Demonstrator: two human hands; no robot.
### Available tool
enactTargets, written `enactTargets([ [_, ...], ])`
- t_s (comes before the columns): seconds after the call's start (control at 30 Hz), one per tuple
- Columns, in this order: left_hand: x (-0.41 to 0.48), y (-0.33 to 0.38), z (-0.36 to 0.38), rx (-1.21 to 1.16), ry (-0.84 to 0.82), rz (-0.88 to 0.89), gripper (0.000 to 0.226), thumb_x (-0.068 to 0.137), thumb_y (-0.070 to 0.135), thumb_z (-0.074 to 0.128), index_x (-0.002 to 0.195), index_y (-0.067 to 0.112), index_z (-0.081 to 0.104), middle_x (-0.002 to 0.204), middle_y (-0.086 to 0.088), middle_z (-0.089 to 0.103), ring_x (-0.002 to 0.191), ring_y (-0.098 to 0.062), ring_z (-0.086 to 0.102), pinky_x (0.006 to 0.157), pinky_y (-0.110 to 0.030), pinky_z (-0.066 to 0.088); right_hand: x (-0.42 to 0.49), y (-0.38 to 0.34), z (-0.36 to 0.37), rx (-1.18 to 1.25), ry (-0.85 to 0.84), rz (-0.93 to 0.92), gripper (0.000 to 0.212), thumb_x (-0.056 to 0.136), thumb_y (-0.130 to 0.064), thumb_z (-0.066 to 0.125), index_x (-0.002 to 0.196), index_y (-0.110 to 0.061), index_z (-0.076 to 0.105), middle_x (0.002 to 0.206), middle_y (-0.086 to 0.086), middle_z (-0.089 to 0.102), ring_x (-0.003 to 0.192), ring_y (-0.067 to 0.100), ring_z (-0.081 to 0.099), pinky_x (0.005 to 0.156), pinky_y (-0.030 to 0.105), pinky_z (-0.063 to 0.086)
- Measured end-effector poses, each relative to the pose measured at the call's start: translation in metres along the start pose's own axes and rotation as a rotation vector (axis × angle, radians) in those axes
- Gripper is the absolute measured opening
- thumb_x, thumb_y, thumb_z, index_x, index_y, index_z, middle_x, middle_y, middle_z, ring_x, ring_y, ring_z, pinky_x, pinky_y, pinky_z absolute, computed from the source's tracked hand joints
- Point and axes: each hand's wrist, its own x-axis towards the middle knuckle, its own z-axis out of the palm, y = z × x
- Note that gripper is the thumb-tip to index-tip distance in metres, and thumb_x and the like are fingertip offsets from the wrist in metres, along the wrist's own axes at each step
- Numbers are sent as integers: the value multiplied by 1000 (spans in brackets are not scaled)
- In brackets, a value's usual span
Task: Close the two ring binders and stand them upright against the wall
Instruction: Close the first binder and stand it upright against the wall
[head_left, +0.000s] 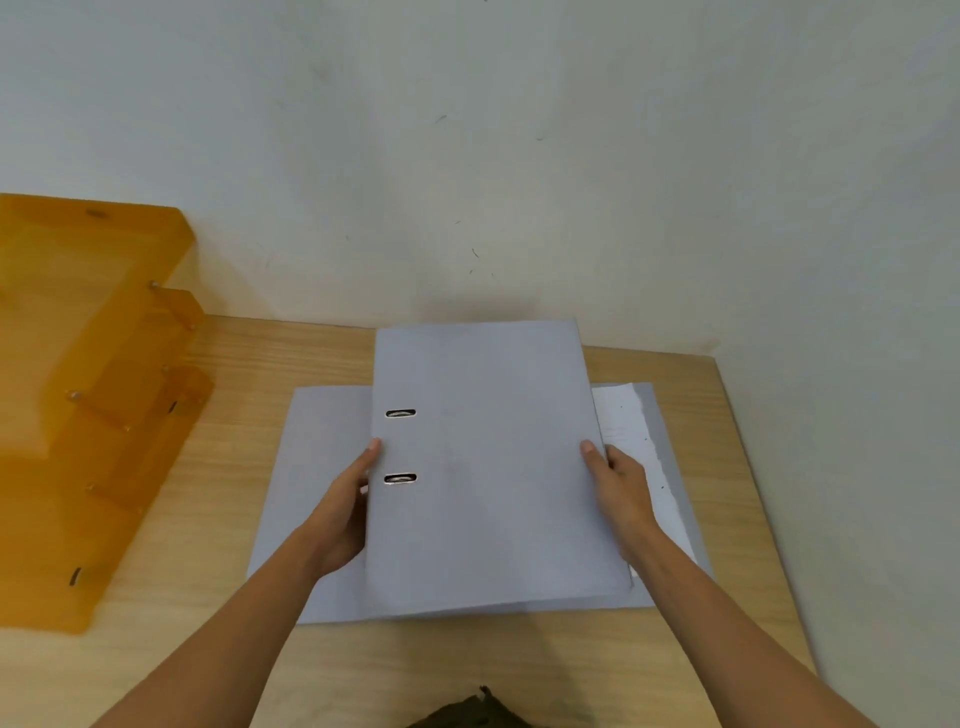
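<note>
Pale green walls meet behind a wooden desk (519, 670), where a closed grey binder (493, 467) is held with its long axis running away from the person toward the wall, spine at the left. It sits over an open grey binder (317, 467) lying flat, white pages (628, 431) showing at right. The left hand (343, 514) grips the spine edge and the right hand (621, 488) the opposite edge; an orange tray stack (88, 395) stands left.

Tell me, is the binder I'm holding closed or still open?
Closed. The held binder shows only its grey cover, with both ring slots visible, gripped by the left hand and right hand. The lower binder lies open flat.
</note>
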Motion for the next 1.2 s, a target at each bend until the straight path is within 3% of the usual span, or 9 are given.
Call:
enactTargets([
  [0.17,-5,39,40,4,-190,92,66,75,58,77,127,17,74,131,-15,71,114,-32,73,85,-44,61,11,-25,-30,-20,52,-115,42,95,-45,58,88,-4,67,82,5,68,75,23,65,62,32,47],
  [0.27,-10,55,81,100,-219,156,66,73,47,77,131,18,69,131,-12,72,110,-27,75,82,-40,62,20,-37,-49,-82,116,-155,39,97,-43,56,115,-10,67,106,6,70,107,30,67,80,32,48],
  [0.43,-7,56,154,254,-205,346,58,79,33,71,134,21,59,129,-8,73,116,-27,71,84,-37,61,12,-70,-81,-232,-2,-157,92,88,-44,70,157,-8,21,163,10,29,146,26,35,117,43,33],
  [0.5,-5,50,183,274,-202,408,63,75,28,75,135,15,59,128,-9,73,119,-29,70,94,-41,58,-9,-83,-91,-254,-142,-82,120,75,-60,75,160,-25,-1,169,-2,5,150,25,25,109,50,42],
  [0.6,-7,41,221,363,-214,496,77,63,33,87,133,14,61,125,-5,75,115,-26,72,99,-44,56,-39,-95,-97,-241,-371,-41,144,55,-67,84,151,-46,-21,166,-13,7,142,24,40,84,42,60],
  [0.7,-9,30,253,434,-315,512,70,60,33,93,125,20,68,119,0,78,109,-21,75,89,-38,61,-52,-88,-101,-348,-284,-230,154,57,-56,88,146,-40,-37,166,-15,12,141,16,41,95,36,55],
  [0.9,0,18,298,631,-615,531,85,80,10,83,154,27,44,149,6,59,135,-17,58,105,-36,52,-51,-47,-154,-251,-76,-481,111,69,-28,84,156,-34,16,125,-54,45,117,-13,53,79,2,46],
  [1.1,19,-25,340,817,-639,633,106,83,5,78,164,20,11,162,-1,40,145,-19,46,102,-17,49,-38,1,-198,-285,17,-399,102,79,-12,77,152,-50,17,123,-50,52,113,-15,57,83,9,53],
  [1.2,26,-51,357,879,-651,626,107,89,3,72,164,24,-2,168,2,29,150,-18,38,117,-30,41,-33,30,-208,-249,99,-339,94,79,-9,78,145,-53,27,117,-47,57,109,-13,60,84,18,58],
])
